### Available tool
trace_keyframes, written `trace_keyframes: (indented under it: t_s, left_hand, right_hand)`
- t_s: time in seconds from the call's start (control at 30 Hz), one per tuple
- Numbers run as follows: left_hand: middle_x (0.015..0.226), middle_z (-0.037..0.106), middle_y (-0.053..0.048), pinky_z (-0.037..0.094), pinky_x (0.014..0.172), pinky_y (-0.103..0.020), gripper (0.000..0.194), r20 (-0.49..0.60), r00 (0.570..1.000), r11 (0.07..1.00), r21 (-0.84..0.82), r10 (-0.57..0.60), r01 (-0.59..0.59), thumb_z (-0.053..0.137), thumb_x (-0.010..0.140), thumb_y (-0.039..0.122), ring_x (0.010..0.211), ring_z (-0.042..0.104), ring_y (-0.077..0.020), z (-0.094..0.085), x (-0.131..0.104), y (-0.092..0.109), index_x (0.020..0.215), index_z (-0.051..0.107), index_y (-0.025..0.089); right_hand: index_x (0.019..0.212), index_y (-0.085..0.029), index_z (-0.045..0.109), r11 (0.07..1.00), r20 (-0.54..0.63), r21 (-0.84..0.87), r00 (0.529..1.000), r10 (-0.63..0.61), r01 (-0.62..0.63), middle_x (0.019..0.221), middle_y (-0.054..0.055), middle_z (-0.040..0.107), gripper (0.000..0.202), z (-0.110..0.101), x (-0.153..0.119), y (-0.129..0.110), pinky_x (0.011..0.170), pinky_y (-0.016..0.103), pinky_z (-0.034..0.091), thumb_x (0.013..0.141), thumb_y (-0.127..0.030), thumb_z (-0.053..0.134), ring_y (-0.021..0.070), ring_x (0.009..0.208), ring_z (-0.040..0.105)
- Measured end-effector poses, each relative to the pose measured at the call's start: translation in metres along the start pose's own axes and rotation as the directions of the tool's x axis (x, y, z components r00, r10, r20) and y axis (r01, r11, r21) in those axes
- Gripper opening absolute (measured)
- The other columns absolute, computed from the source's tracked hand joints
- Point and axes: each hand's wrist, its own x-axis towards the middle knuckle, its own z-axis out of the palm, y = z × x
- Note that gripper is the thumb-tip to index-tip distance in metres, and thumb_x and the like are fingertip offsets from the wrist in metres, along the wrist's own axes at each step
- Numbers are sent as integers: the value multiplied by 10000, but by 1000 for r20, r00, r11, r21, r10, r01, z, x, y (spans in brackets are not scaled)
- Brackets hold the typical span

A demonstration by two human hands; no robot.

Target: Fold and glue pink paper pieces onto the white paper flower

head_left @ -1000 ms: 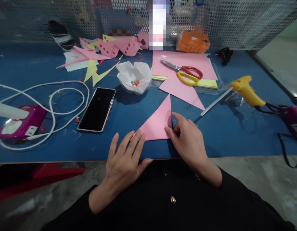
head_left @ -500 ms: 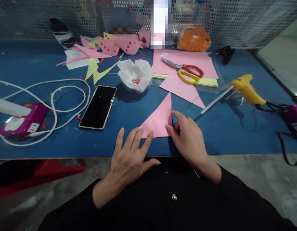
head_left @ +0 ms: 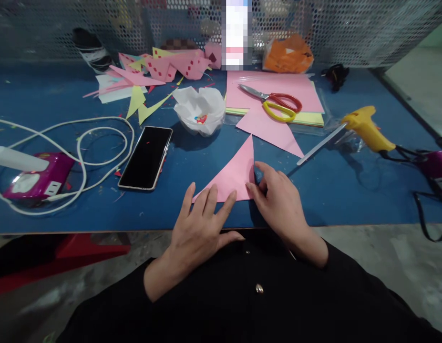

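Observation:
A triangular piece of pink paper (head_left: 235,171) lies near the table's front edge, its point facing away from me. My left hand (head_left: 202,219) rests flat on its lower edge, fingers spread and thumb off to the side. At the paper's right edge, my right hand (head_left: 278,200) pinches the border between thumb and forefinger. Beyond it lies another cut pink sheet (head_left: 269,131), partly under scissors (head_left: 272,102) with one red and one yellow handle. The scissors rest on a stack of pink and yellow paper (head_left: 238,85).
A white paper bowl (head_left: 199,109) holds small red and blue bits. A phone (head_left: 146,159) lies left of it, near a white cable (head_left: 85,178) and a purple power socket (head_left: 38,176). A yellow glue gun (head_left: 371,131) lies right. Pink paper shapes (head_left: 163,66) sit at the back.
My left hand has slid right along the paper's lower edge, uncovering its left corner. My right hand keeps its pinch at the right edge. The whole view has shifted slightly.

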Motion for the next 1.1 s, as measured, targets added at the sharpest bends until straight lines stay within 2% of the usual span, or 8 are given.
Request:
trace_keyframes:
  t_s: [0.13, 0.2, 0.3, 0.4, 0.47, 0.63, 0.83, 1.1]
  left_hand:
    - [1256, 644, -226, 320, 1121, -598, 849, -5, 1000, 1000, 1, 3, -3, 439, 864, 764, 1164, 604, -347, 1, 0, 1, 1436, 519, 142]
    - [1254, 645, -222, 319, 1123, -598, 853, -3, 1000, 1000, 0, 1, -1, 452, 857, 766, 1161, 603, -347, 1, 0, 1, 1436, 518, 143]
    - [1258, 644, -214, 306, 1133, -597, 843, -6, 1000, 1000, -10, -8, 8, 480, 850, 761, 1156, 602, -345, 1, -1, 2, 1430, 525, 150]
    - [1266, 639, -220, 281, 1143, -606, 784, -1, 1000, 1000, -22, -10, 10, 537, 860, 711, 1161, 597, -348, 1, -1, 2, 1402, 556, 144]
    - [1276, 636, -224, 272, 1145, -610, 755, 11, 1000, 1000, -25, -14, 14, 560, 868, 682, 1163, 597, -350, 0, -1, 3, 1395, 564, 141]
    - [1284, 648, -218, 266, 1145, -608, 776, 11, 999, 999, -6, -31, 32, 489, 898, 698, 1154, 614, -346, -4, 1, 6, 1425, 536, 130]
    - [1252, 700, -170, 202, 1204, -569, 629, -104, 995, 1000, -13, -10, 8, 481, 973, 566, 1075, 660, -307, -8, -6, 10, 1267, 642, 34]
    - [1228, 717, -152, 190, 1228, -507, 603, -113, 992, 998, -35, -56, 52, 492, 981, 541, 1063, 674, -265, -12, -22, 7, 1267, 642, 32]
  right_hand:
    - [1269, -135, 595, 984, -99, 173, 994, 56, -39, 727, 21, 648, 380, -6, -6, 5, 705, 376, 515, 914, -261, 545, 206, 719, 629]
    - [1292, -163, 580, 985, -206, 171, 979, 14, 22, 780, 33, 677, 374, -10, -11, 5, 790, 409, 535, 930, -249, 545, 219, 802, 661]
    - [1326, -168, 553, 961, -239, 22, 935, -261, 274, 981, 87, 748, 388, -13, -20, 3, 938, 468, 515, 939, -200, 553, 250, 1017, 680]
    - [1343, -111, 536, 828, -91, -67, 823, -561, 557, 1207, 136, 728, 400, -9, -28, 2, 1034, 456, 495, 946, -163, 540, 242, 1181, 651]
    - [1359, -44, 520, 763, -4, -93, 766, -643, 640, 1287, 174, 686, 419, -5, -33, 3, 1062, 445, 493, 961, -176, 521, 246, 1237, 626]
    - [1345, 70, 510, 709, 95, -205, 734, -672, 675, 1366, 238, 608, 477, -2, -43, 10, 1061, 459, 506, 971, -227, 527, 300, 1307, 570]
    - [1417, 53, 444, 712, 92, -209, 738, -668, 670, 1392, 235, 582, 528, -5, -45, 12, 1043, 463, 525, 969, -217, 520, 293, 1328, 553]
    - [1489, 21, 356, 738, 68, -179, 757, -650, 650, 1415, 214, 566, 605, -3, -46, 11, 1047, 455, 524, 946, -171, 539, 274, 1334, 550]
